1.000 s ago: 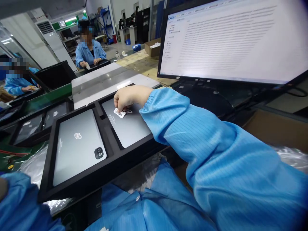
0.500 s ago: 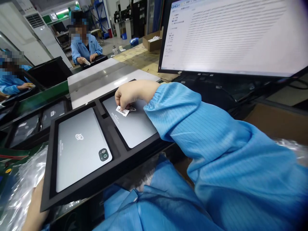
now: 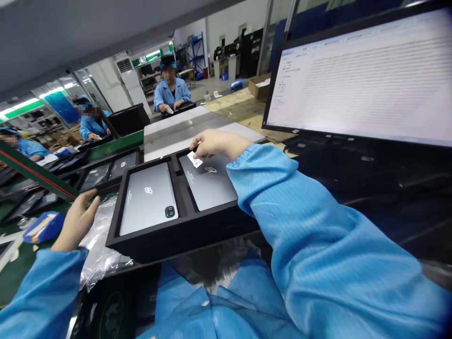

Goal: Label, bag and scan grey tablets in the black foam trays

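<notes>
Two tablets (image 3: pixel 148 200) (image 3: pixel 211 181) lie side by side in a tray (image 3: pixel 176 238), a monitor (image 3: pixel 360 80) to its right, a conveyor (image 3: pixel 113 143) behind.

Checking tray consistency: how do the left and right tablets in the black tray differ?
The left tablet lies fully exposed with its camera module at the near right corner in view; the right tablet is partly covered by the blue sleeve, no camera visible. The right hand holds a barcode label over the right tablet's far edge; nothing is held over the left tablet. The left hand is beside the tray. Both tablets are grey, back up, logo showing.
</notes>
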Demonstrator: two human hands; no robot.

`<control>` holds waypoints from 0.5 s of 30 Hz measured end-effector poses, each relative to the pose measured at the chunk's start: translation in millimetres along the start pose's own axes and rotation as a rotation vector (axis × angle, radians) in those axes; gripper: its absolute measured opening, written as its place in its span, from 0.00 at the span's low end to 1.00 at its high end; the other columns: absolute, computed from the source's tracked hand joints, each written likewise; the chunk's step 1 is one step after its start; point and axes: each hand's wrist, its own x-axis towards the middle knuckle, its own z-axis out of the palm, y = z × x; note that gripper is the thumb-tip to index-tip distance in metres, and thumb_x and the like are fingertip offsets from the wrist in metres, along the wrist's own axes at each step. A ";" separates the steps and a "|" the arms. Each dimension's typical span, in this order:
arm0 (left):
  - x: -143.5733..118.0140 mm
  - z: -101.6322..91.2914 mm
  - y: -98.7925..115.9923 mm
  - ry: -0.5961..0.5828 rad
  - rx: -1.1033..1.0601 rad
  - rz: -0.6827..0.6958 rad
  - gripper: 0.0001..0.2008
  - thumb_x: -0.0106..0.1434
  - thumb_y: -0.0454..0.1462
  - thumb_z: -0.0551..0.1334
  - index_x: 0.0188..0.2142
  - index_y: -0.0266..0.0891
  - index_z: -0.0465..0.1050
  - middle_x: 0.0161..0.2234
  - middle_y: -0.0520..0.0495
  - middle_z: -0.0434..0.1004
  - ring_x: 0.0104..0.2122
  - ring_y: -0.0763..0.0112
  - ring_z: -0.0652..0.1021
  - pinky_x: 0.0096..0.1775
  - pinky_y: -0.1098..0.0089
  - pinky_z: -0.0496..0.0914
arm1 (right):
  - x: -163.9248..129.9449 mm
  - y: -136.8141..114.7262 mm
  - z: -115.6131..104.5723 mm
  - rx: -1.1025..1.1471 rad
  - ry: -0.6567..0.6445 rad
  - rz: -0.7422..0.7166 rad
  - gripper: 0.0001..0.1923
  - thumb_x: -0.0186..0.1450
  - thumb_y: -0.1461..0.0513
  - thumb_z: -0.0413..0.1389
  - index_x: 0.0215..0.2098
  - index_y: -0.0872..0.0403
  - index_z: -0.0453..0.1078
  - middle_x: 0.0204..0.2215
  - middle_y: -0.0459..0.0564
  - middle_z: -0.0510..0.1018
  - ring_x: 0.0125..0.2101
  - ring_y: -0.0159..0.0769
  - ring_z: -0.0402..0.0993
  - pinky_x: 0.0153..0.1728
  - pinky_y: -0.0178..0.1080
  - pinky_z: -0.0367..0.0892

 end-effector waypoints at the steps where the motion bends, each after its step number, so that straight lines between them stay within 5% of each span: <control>1: 4.1 -8.8 33.6 0.011 -0.060 0.047 0.29 0.72 0.57 0.52 0.61 0.40 0.68 0.63 0.42 0.71 0.61 0.49 0.73 0.63 0.50 0.67 | -0.5 1.0 -1.9 0.036 0.046 0.009 0.20 0.54 0.70 0.72 0.44 0.55 0.80 0.24 0.45 0.80 0.25 0.33 0.77 0.29 0.33 0.71; 3: 7.4 -12.9 108.5 -0.040 -0.210 0.278 0.22 0.72 0.52 0.55 0.55 0.41 0.73 0.56 0.44 0.77 0.56 0.55 0.77 0.61 0.56 0.68 | -0.1 4.4 -4.4 0.068 0.161 0.045 0.18 0.56 0.70 0.71 0.44 0.56 0.79 0.23 0.46 0.79 0.25 0.33 0.76 0.28 0.33 0.71; 4: 7.7 -7.2 146.0 -0.169 -0.215 0.443 0.20 0.72 0.50 0.55 0.53 0.41 0.74 0.54 0.43 0.78 0.55 0.57 0.77 0.61 0.57 0.68 | 0.5 6.8 -5.1 0.064 0.223 0.071 0.16 0.57 0.71 0.70 0.43 0.57 0.79 0.22 0.46 0.78 0.24 0.33 0.75 0.28 0.33 0.70; 6: 8.7 17.6 212.9 -0.461 -0.175 0.784 0.19 0.71 0.47 0.56 0.53 0.41 0.75 0.54 0.41 0.78 0.54 0.58 0.77 0.59 0.59 0.69 | 1.7 12.4 -6.0 0.052 0.335 0.119 0.13 0.58 0.71 0.68 0.42 0.59 0.78 0.20 0.46 0.76 0.24 0.35 0.74 0.27 0.34 0.69; 8: 13.4 52.0 262.5 -0.599 -0.134 0.984 0.20 0.71 0.45 0.56 0.56 0.41 0.75 0.55 0.39 0.78 0.54 0.58 0.77 0.58 0.61 0.70 | 1.2 18.2 -6.7 0.063 0.416 0.143 0.12 0.60 0.70 0.66 0.43 0.59 0.77 0.20 0.45 0.74 0.24 0.35 0.74 0.28 0.34 0.68; 11: 26.4 97.1 302.9 -0.552 -0.088 1.050 0.19 0.69 0.43 0.59 0.56 0.42 0.77 0.57 0.39 0.76 0.55 0.58 0.75 0.58 0.61 0.69 | -5.5 25.6 -7.0 0.160 0.499 0.113 0.12 0.64 0.69 0.64 0.46 0.58 0.75 0.22 0.46 0.75 0.25 0.33 0.74 0.29 0.34 0.67; 15: 40.6 122.6 316.6 -0.494 -0.093 1.073 0.19 0.69 0.44 0.59 0.56 0.44 0.77 0.59 0.40 0.74 0.56 0.57 0.74 0.60 0.59 0.67 | -21.2 33.0 -8.2 0.270 0.562 0.076 0.15 0.65 0.67 0.63 0.50 0.57 0.72 0.25 0.48 0.77 0.26 0.35 0.76 0.27 0.34 0.68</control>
